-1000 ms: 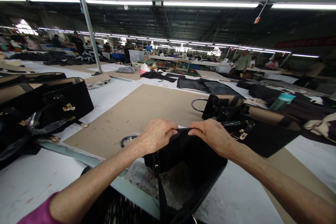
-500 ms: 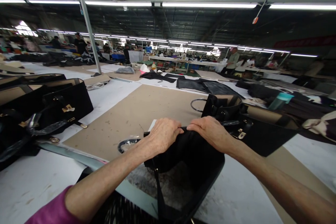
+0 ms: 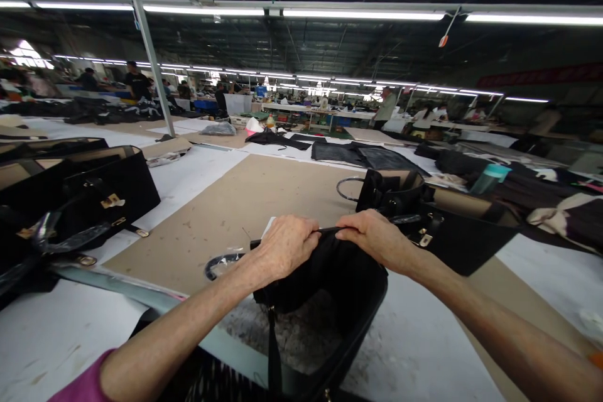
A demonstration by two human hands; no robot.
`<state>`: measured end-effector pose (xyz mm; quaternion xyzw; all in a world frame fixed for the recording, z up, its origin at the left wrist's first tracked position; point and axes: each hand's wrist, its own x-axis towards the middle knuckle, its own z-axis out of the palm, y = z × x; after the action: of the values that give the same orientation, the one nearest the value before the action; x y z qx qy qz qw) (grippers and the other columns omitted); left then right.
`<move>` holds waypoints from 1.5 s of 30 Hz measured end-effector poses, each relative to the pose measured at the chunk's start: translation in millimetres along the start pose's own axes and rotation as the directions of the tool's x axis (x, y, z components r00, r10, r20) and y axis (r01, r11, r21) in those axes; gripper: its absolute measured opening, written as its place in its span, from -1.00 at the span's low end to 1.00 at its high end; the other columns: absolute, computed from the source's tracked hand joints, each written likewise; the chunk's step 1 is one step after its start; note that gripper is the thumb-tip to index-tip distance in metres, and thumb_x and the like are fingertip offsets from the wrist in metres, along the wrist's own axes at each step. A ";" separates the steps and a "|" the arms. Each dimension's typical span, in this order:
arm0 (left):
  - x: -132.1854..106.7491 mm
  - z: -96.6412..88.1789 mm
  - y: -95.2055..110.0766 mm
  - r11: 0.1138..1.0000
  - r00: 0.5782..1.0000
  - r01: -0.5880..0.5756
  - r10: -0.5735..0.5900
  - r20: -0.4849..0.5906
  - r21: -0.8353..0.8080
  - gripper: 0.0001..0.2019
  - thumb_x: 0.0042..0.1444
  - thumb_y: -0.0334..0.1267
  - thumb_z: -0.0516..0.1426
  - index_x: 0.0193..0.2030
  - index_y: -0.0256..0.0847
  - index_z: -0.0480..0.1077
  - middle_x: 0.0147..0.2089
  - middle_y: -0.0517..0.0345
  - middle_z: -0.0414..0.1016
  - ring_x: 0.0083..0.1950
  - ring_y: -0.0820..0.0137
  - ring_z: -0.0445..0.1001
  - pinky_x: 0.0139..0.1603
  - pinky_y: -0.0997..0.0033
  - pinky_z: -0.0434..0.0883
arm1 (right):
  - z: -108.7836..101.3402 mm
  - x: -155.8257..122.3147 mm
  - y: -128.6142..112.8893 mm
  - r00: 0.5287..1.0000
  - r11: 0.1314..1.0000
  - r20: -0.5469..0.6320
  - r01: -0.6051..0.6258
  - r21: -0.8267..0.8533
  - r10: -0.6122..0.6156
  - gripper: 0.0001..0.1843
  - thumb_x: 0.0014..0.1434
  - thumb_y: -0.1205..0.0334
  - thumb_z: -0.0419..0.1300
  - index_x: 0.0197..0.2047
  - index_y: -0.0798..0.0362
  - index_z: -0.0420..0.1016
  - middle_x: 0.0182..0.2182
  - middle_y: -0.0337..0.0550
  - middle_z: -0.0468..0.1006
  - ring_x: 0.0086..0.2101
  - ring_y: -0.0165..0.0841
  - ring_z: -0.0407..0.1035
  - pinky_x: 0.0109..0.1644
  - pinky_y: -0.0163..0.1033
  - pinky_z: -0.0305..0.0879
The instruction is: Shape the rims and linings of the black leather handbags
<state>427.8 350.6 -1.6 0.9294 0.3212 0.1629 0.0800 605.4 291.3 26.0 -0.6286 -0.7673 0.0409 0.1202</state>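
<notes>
A black handbag stands in front of me at the table's near edge, its mouth facing me. My left hand pinches the far top rim of the bag between thumb and fingers. Just to the right, my right hand grips the same rim, with a short stretch of edge between the two hands. A handle wrapped in clear plastic sticks out beyond the bag on the left. A dark strap with a small metal fitting hangs at the near side. Both sets of fingertips partly hide the rim.
Several black handbags with gold locks stand at the left. More black bags are at the right, near a teal-lidded bottle. Brown board and white paper cover the table. A metal post rises at the far left.
Both hands keep hold of the bag's rim, and the gap between them has widened slightly. The whole view has shifted a little, so things appear further left.
</notes>
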 end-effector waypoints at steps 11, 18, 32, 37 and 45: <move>0.9 5.5 4.0 0.999 0.999 -0.039 0.040 -0.028 0.020 -0.76 0.08 -0.26 -0.09 -0.41 -0.22 0.37 -0.39 0.11 0.45 -0.34 0.36 0.39 -0.34 0.45 0.22 | 3.9 10.0 0.2 0.997 0.970 -0.004 0.069 -0.233 -0.072 -0.67 0.07 0.05 0.03 -0.58 0.05 0.39 -0.65 -0.28 0.34 -0.53 -0.46 0.19 -0.46 -0.36 -0.07; 6.4 0.5 18.2 0.996 0.998 -0.067 0.068 0.002 -0.065 -0.80 0.04 -0.22 -0.02 -0.28 -0.15 0.39 -0.34 0.16 0.47 -0.29 0.35 0.40 -0.34 0.47 0.24 | -3.0 2.2 -5.7 0.999 0.999 0.033 -0.013 -0.035 0.014 -0.86 0.00 0.23 0.07 -0.48 0.05 0.43 -0.57 -0.30 0.41 -0.48 -0.46 0.25 -0.46 -0.38 -0.03; 13.3 4.0 23.1 0.998 1.000 0.022 -0.022 -0.002 -0.056 -0.79 -0.01 -0.24 -0.03 -0.41 -0.19 0.42 -0.47 0.17 0.44 -0.44 0.43 0.33 -0.49 0.51 0.12 | 0.4 -14.8 -4.5 0.997 0.995 -0.036 -0.072 0.074 0.075 -0.76 0.10 0.22 -0.04 -0.45 0.04 0.41 -0.54 -0.28 0.44 -0.46 -0.44 0.27 -0.42 -0.37 0.04; 14.0 4.9 22.7 0.998 1.000 0.011 -0.012 -0.010 -0.062 -0.79 -0.02 -0.27 -0.04 -0.43 -0.18 0.41 -0.47 0.17 0.43 -0.45 0.43 0.32 -0.49 0.51 0.12 | -0.2 -14.6 -2.5 0.996 0.996 -0.047 -0.069 0.061 0.072 -0.77 0.10 0.24 -0.04 -0.45 0.03 0.42 -0.53 -0.29 0.45 -0.46 -0.45 0.27 -0.42 -0.38 0.03; 17.6 6.5 23.2 1.000 1.000 -0.014 0.014 0.007 -0.025 -0.78 -0.02 -0.32 -0.06 -0.39 -0.16 0.41 -0.43 0.16 0.45 -0.39 0.38 0.36 -0.41 0.49 0.18 | 2.8 -12.5 6.7 0.994 0.988 -0.037 -0.096 0.118 0.101 -0.77 0.10 0.20 -0.03 -0.42 0.00 0.44 -0.54 -0.32 0.44 -0.46 -0.45 0.28 -0.42 -0.37 0.04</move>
<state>456.4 343.2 2.6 0.9312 0.3125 0.1640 0.0915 613.5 280.7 20.2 -0.6584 -0.7289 0.0778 0.1706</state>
